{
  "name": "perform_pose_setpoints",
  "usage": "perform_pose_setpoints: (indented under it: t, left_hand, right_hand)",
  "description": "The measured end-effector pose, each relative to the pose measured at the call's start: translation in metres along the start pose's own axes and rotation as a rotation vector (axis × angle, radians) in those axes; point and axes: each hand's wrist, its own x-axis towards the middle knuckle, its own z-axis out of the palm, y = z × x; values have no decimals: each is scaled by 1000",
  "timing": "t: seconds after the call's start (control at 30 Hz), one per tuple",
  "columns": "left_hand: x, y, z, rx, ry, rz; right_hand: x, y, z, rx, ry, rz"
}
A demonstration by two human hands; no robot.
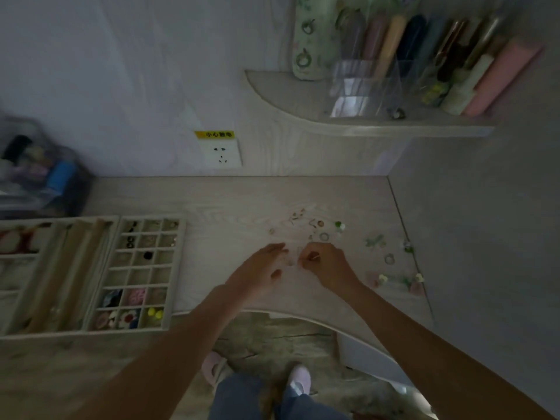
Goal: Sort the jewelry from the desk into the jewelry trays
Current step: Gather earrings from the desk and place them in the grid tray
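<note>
Nearest the camera, both forearms reach forward over the curved front edge of the desk [230, 201]. The left hand [260, 269] lies low over the desktop with fingers extended and loosely spread toward the small pieces; whether it has hold of anything cannot be told. The right hand [325, 263] has its fingertips drawn together in a pinch on something thin and pale (too small and blurred to identify). Between the two hands lie faint, near-transparent bits. Risk, as a judgement: the light is dim and the pieces are tiny, so a pinched item could slip and fall off the front edge to the floor, or land in a wrong cell of the tray. At left, the grid tray [138, 274] sits near the front edge; its near cells hold yellow beads [155, 313], a pink piece [137, 296] and several mixed dark and red pieces, its middle cells look mostly bare, and its far cells hold dark small items. Just beside it on the left, the slotted tray [45, 268] carries long rolls and something red and white at its far end. Beyond the hands, the loose jewelry [321, 228] is scattered across the desktop, rings and green pieces trailing toward the right edge. Farthest back, a wall socket [222, 153] and a shelf [303, 116] bearing a clear organizer [363, 86].
</note>
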Motion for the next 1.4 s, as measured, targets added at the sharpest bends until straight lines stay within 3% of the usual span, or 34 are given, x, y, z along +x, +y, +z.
perform_pose_setpoints:
  t: [0.2, 0.3, 0.5, 0.7, 0.83, 1.07, 1.4]
  left_hand:
    - [-44, -56, -37, -106, 276, -138]
    - [-71, -98, -57, -131, 336, -253]
    - [-113, -172, -80, -65, 365, -404]
    - [-134, -225, -96, -95, 294, -369]
    - [-134, -239, -98, -92, 242, -347]
    - [-127, -243, -93, -121, 305, -296]
    - [-122, -230, -84, -172, 269, -336]
  right_hand:
    - [12, -66, 37, 54, -57, -168]
    - [19, -104, 68, 58, -77, -235]
    - [35, -151, 133, 66, -156, -296]
    - [53, -179, 182, -37, -190, -338]
    - [64, -188, 206, -188, -257, -360]
    - [76, -195, 219, -483, -410, -300]
    - [81, -190, 226, -567, -380, -410]
